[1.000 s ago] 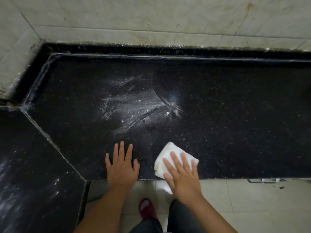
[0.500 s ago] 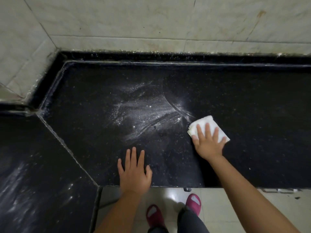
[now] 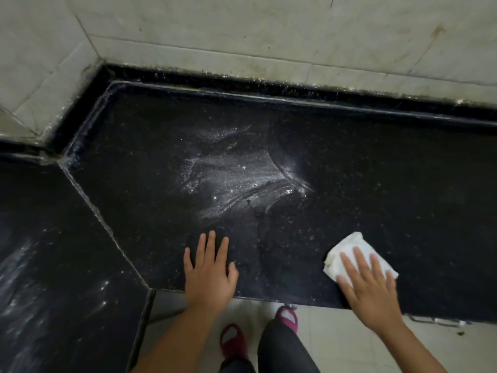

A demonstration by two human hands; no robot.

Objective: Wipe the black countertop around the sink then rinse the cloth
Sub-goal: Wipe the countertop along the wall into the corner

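A person stands at a black worktop (image 3: 376, 162) and looks down at both hands. The right hand (image 3: 369, 289) lies flat and open, fingers spread, pressing down on a white cloth (image 3: 349, 251). The cloth is folded and sits near the front edge of the worktop, on the right side. Part of the cloth sticks out past the fingertips, and the rest is hidden under the palm. The left hand (image 3: 211, 275) is also flat and open, with its fingers spread. It rests on the bare worktop near the front edge and holds nothing. The two hands are well apart. Farther back, between the hands and the wall, a whitish wet smear (image 3: 236, 179) shines on the dark stone, with curved streaks in it. Another shiny smear shows on the left part of the worktop (image 3: 53, 265), past a slanted seam. Pale wall tiles (image 3: 242, 30) stand behind the worktop, and the edge where they meet looks dirty. Below the front edge you can see a light floor (image 3: 336, 345), dark trousers (image 3: 285, 351) and two red slippers (image 3: 232, 343).
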